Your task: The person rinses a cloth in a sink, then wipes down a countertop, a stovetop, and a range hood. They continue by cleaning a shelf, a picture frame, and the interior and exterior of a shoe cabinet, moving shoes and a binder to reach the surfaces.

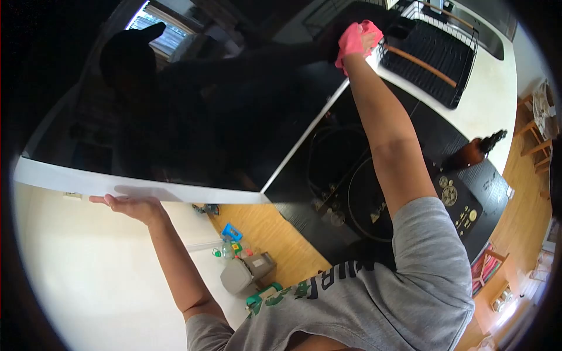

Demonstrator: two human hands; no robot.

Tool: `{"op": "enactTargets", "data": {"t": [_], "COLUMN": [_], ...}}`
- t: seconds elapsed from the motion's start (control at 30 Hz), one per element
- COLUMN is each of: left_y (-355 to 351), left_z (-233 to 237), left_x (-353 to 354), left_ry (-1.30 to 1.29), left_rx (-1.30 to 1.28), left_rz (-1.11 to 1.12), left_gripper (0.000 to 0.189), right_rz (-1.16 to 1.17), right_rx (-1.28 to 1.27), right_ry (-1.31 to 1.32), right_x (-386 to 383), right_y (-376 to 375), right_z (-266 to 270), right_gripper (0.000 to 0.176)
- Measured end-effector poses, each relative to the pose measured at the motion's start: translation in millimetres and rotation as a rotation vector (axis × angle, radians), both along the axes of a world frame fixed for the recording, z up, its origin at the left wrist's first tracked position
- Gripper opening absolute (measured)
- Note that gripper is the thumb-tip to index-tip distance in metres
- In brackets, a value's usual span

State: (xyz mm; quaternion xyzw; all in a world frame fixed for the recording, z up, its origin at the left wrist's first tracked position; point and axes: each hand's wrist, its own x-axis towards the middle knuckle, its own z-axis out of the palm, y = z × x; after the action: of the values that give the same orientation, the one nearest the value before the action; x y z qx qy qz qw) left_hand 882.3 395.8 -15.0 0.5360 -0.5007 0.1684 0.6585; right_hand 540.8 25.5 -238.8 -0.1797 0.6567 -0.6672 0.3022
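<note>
A bunched pink cloth (353, 44) is gripped by my right hand (367, 41), which is stretched far out against the glossy black cabinet front (205, 111). The cloth lies at the panel's far right corner, beside the dish rack. My left hand (133, 206) is open, its fingers extended along the white edge (146, 190) of the cabinet. Part of my right hand is hidden by the cloth. The dark panel mirrors a figure in a cap and a window.
Below my right arm is a black cooktop (357, 193). A brown spray bottle (471, 153) stands on the counter near a black dish rack (430, 61) and a sink (483, 32). A grey bin (239, 278) and several bottles (231, 250) are on the wooden floor.
</note>
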Motion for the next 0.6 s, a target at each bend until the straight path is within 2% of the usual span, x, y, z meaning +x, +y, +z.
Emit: {"op": "enactTargets", "data": {"t": [0.03,0.1,0.13,0.17,0.23,0.3,0.37,0.43,0.5,0.57,0.6], "left_y": [0.2,4.0,4.8,3.1,4.1,-2.0,-10.0,-34.7,-6.0,36.1,60.7], "left_z": [0.4,1.3,0.9,-0.8,-1.0,-5.2,-7.4,-7.4,-0.1,-4.3,-9.7], "left_x": [-1.0,-2.7,3.0,8.4,-0.2,19.9,36.5,78.5,23.9,1.8,-17.4], "left_ry": [-0.008,-0.032,-0.035,-0.036,-0.045,-0.061,-0.177,-0.491,-0.247,-0.206,-0.155], "left_rx": [0.005,0.056,0.052,0.039,0.041,0.032,0.043,0.047,-0.094,0.009,0.015], "left_rz": [-0.004,0.012,-0.002,-0.020,-0.003,-0.046,0.053,0.380,-0.002,-0.041,-0.125], "left_gripper": [0.071,0.069,0.067,0.065,0.064,0.065,0.066,0.066,0.064,0.064,0.063], "right_rz": [0.001,-0.002,0.009,0.053,0.008,0.000,-0.132,0.049,0.054,0.080,0.016], "right_rx": [0.020,0.181,0.238,0.155,0.289,0.169,0.090,0.154,0.228,0.294,0.497], "right_ry": [0.001,-0.207,-0.181,-0.087,-0.055,-0.092,-0.043,-0.107,-0.035,0.037,0.421], "right_x": [9.0,33.3,49.7,65.9,102.8,141.7,195.9,228.7,263.5,293.9,305.3], "right_y": [4.8,25.9,54.7,70.6,100.8,151.6,182.2,255.0,277.4,290.8,294.5], "right_z": [2.4,-2.6,5.9,-1.1,-2.5,2.1,-15.8,8.6,1.5,-7.8,-11.7], "right_gripper": [0.076,0.077,0.076,0.076,0.075,0.074,0.074,0.074,0.073,0.072,0.063]}}
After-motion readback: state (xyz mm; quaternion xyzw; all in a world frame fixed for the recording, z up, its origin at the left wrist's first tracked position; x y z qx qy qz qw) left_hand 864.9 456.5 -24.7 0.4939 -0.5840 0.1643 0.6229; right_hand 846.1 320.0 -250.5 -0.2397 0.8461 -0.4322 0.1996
